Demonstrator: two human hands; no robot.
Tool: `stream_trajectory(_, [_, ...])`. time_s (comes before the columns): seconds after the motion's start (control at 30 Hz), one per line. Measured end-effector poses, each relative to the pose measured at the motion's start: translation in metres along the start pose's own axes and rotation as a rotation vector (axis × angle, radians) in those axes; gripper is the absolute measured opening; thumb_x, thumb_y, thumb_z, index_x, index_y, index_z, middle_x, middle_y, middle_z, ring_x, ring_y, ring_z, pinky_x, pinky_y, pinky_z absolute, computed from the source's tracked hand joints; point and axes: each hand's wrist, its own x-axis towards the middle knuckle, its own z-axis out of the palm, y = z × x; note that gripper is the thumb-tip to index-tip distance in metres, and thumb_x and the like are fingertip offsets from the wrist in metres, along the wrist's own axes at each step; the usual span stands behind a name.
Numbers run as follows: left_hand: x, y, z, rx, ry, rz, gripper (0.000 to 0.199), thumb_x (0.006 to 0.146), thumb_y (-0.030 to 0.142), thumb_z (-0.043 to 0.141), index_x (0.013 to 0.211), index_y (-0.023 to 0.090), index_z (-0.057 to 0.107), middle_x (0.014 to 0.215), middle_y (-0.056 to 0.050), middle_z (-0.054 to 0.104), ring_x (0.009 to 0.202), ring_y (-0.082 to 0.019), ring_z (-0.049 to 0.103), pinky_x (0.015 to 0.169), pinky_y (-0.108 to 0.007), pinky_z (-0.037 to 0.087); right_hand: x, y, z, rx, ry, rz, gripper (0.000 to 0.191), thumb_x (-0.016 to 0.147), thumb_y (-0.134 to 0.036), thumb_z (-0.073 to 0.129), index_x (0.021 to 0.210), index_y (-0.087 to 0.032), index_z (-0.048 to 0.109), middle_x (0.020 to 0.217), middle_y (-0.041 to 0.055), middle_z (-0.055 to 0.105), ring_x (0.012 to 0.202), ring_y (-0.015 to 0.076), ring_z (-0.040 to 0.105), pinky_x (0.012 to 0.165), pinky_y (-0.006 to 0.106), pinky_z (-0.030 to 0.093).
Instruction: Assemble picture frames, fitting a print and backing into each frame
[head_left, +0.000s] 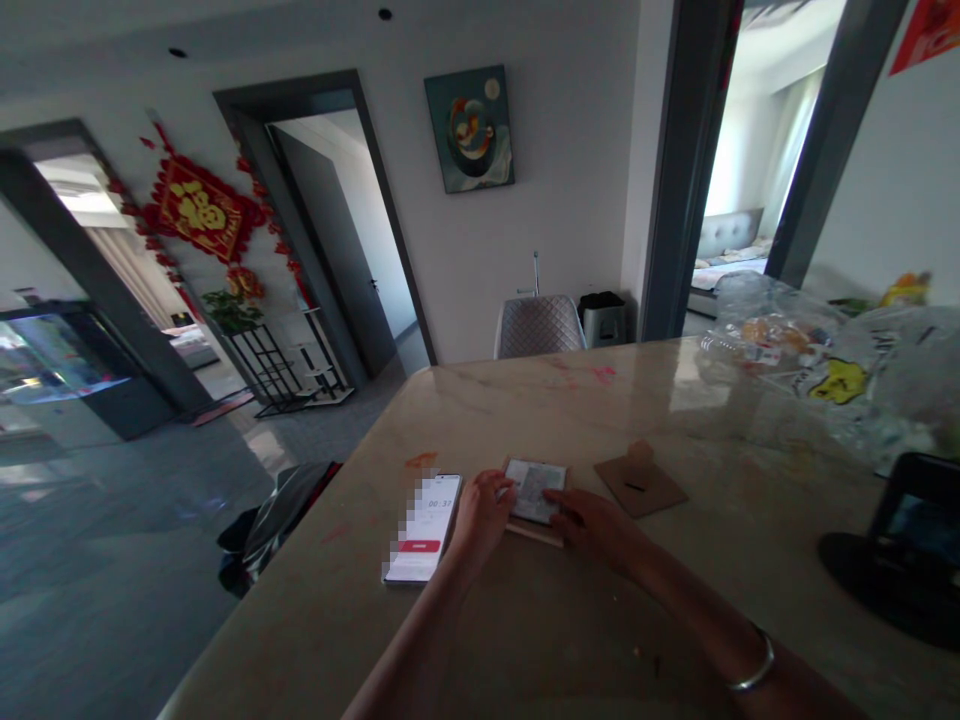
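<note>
Head view, inventory: printed card (533,490) on a wooden board (534,533). Left hand (484,517) and right hand (592,525) touch opposite card edges, each grip's fingers together; clamping cannot be told. Left of card: smartphone (422,528) showing a timer. Right of card: cardboard square (640,485). All on stone worktop (525,420).

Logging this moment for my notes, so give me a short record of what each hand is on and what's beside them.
Left hand: the left hand rests on the left edge of a small printed card
Right hand: the right hand touches the card's right edge
Wrist: a metal bangle on the right
Under card: a thin light-brown board
Left of hands: a smartphone showing 00:37
Right of hands: a brown cardboard square
Surface: a marble-look counter
</note>
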Motion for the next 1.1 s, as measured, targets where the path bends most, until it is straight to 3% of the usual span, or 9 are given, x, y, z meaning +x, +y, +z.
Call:
stream_trajectory(0.23, [0.003,-0.008,0.005,-0.076,-0.074,-0.088,0.043,0.072,0.024,0.051,0.114,0.013,0.053,0.113,-0.010,0.057,0.104,-0.019,0.050,0.090,-0.028,0.035,0.008,0.014,0.005,0.057,0.109,0.046,0.043,0.078,-0.038,0.045,0.114,-0.015,0.055,0.099,0.0106,0.061,0.087,0.0192,0.056,0.080,0.031,0.041])
stream_trajectory(0.4, [0.005,-0.006,0.005,-0.233,-0.164,-0.062,0.035,0.077,0.027,0.043,0.105,0.014,0.059,0.101,-0.007,0.064,0.092,-0.018,0.057,0.082,-0.026,0.040,0.010,0.016,0.006,0.059,0.138,0.067,0.043,0.076,-0.036,0.049,0.113,-0.014,0.055,0.085,0.0083,0.063,0.073,0.0170,0.056,0.070,0.029,0.043])
stream_trajectory(0.67, [0.000,-0.006,0.010,-0.159,-0.069,0.004,0.036,0.078,0.024,0.043,0.110,0.015,0.056,0.118,-0.009,0.056,0.110,-0.020,0.048,0.096,-0.030,0.031,0.011,0.018,0.004,-0.004,0.148,0.121,0.045,0.077,-0.037,0.045,0.116,-0.016,0.053,0.089,0.0101,0.061,0.079,0.0186,0.057,0.074,0.030,0.043])
stream_trajectory(0.87, [0.002,-0.007,0.011,-0.116,-0.098,0.070,0.035,0.081,0.027,0.038,0.106,0.015,0.059,0.113,-0.009,0.059,0.106,-0.019,0.052,0.094,-0.030,0.034,0.014,0.021,0.005,-0.038,0.141,0.169,0.056,0.077,-0.041,0.043,0.126,-0.013,0.042,0.091,0.0108,0.060,0.083,0.0194,0.057,0.075,0.030,0.042])
stream_trajectory(1.1, [0.002,-0.006,0.010,-0.109,-0.087,0.039,0.035,0.081,0.032,0.040,0.106,0.016,0.059,0.112,-0.009,0.059,0.105,-0.019,0.052,0.093,-0.031,0.035,0.017,0.023,0.004,-0.015,0.123,0.160,0.061,0.076,-0.043,0.044,0.127,-0.011,0.040,0.088,0.0111,0.062,0.079,0.0202,0.057,0.073,0.031,0.042])
